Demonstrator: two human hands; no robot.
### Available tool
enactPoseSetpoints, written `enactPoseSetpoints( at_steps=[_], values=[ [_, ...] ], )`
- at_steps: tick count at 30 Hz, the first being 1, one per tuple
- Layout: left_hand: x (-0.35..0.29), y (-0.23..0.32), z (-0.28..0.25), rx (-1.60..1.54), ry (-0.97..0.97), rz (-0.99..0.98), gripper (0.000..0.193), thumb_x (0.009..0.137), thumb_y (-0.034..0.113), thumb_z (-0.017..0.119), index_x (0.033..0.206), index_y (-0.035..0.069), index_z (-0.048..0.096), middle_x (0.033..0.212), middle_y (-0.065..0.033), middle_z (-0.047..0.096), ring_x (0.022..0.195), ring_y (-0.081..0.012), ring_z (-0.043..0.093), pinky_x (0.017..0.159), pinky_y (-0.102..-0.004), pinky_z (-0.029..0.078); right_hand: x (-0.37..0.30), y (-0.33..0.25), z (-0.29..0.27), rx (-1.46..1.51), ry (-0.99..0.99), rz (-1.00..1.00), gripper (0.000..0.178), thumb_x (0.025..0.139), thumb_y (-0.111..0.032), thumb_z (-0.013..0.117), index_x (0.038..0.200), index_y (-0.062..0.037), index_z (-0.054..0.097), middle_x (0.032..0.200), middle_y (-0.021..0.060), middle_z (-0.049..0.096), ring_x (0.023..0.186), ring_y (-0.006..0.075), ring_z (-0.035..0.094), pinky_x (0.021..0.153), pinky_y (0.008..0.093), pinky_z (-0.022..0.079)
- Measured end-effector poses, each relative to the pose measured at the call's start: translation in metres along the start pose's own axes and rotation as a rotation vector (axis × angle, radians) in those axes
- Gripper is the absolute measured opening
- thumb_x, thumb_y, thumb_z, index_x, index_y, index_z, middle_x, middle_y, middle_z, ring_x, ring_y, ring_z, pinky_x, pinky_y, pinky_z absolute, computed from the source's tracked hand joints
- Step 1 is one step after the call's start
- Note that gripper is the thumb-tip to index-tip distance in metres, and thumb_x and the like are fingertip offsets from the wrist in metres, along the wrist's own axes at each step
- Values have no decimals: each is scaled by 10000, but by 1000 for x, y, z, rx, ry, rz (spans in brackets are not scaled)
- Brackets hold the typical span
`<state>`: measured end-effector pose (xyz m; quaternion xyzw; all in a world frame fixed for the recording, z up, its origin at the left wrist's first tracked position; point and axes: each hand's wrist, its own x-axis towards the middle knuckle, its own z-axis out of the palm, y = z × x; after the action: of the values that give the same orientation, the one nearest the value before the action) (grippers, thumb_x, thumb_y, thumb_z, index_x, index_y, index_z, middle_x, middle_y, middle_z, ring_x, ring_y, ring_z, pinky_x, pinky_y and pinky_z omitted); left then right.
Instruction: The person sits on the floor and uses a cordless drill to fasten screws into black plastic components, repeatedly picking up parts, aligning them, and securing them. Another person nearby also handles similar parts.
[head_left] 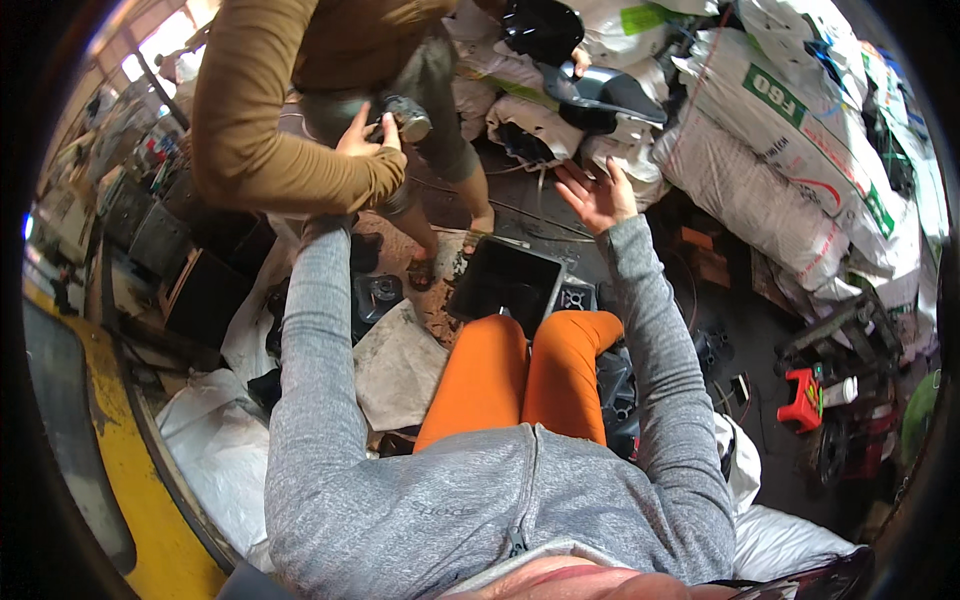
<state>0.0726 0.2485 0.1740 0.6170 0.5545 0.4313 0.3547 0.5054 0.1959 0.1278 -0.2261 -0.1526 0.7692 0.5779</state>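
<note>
My left arm point(320, 320) reaches forward, its wrist passing behind a co-worker's brown sleeve point(310, 180). Fingers point(358, 130) show just beyond that sleeve, against a dark grey rounded part point(408, 118); the overlap hides whether they are mine or the co-worker's. My right hand point(600, 195) is held out palm up, fingers apart and holding nothing. Just beyond it, a co-worker's hand point(581, 62) touches a glossy black moulded part point(605, 92). Between my knees and the co-worker's feet sits a black open box point(505, 280).
Stacked white sacks point(750, 180) fill the far right. A red stool-like object point(800, 400) stands at right. Left of my legs lie a pale cloth point(400, 365) and dark parts point(378, 295). A yellow machine panel point(150, 480) borders the near left.
</note>
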Motion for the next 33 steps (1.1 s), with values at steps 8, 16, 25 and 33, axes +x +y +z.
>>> enactPoseSetpoints(
  at_steps=[8,16,25,33],
  values=[
    [0,74,-83,831,156,98,834,898,397,611,1564,148,174,1503,-160,407,1364,-314,403,1082,-513,312,-121,12,49,-512,-162,-432,422,966,-252,550,1350,-79,519,1326,99,574,1253,231,523,1004,414,428],
    [-184,153,-45,838,669,510,592,897,415,667,1292,-17,583,1262,-163,642,1196,-294,582,1021,-459,391,-269,-14,149,-720,-928,-1222,507,903,-525,595,1279,-186,575,1266,89,537,1210,422,472,1071,590,317],
    [-313,235,8,-398,-247,1223,469,903,376,581,1021,-71,662,986,-210,696,823,-265,705,750,-413,592,-303,-40,164,1424,-412,1953,420,994,-553,441,807,-228,630,885,-20,538,930,227,499,867,489,402],
    [-303,218,39,-461,-632,1043,194,821,90,738,913,-66,668,983,-259,686,780,-336,726,669,-406,625,-295,-21,107,2574,2388,2849,388,801,-384,768,1082,-139,659,946,9,590,864,204,592,886,414,477]
  ],
)
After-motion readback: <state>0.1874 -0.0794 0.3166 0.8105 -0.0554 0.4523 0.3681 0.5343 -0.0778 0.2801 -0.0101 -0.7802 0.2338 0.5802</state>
